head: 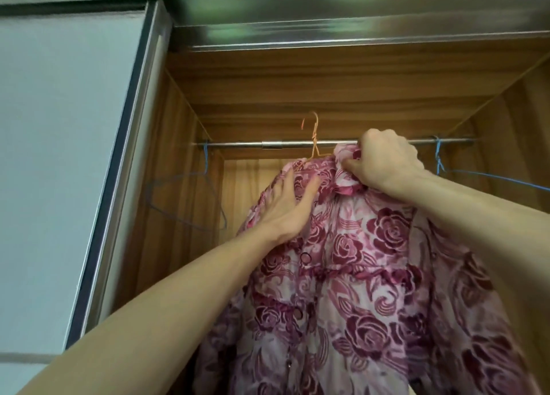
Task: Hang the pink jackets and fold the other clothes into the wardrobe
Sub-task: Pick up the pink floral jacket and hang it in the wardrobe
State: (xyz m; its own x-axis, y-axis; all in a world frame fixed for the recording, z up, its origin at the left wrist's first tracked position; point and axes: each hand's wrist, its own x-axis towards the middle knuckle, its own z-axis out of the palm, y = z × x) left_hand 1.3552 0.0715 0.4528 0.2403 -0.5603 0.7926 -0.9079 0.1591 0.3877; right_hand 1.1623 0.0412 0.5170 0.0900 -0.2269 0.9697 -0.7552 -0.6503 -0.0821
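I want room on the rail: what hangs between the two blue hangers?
In the head view, only the orange hanger carrying the pink jacket sits between the blue hangers, its hook above the rail.

I have 1 view, from the head camera, tilted upward into the open wardrobe [190,216]. It sits close, arm's reach from the hanging rail [238,143].

two bare arms, no sleeves on them as far as the edges of the picture, left hand [287,207] with no rings, right hand [387,162] bare too, no watch, no bands
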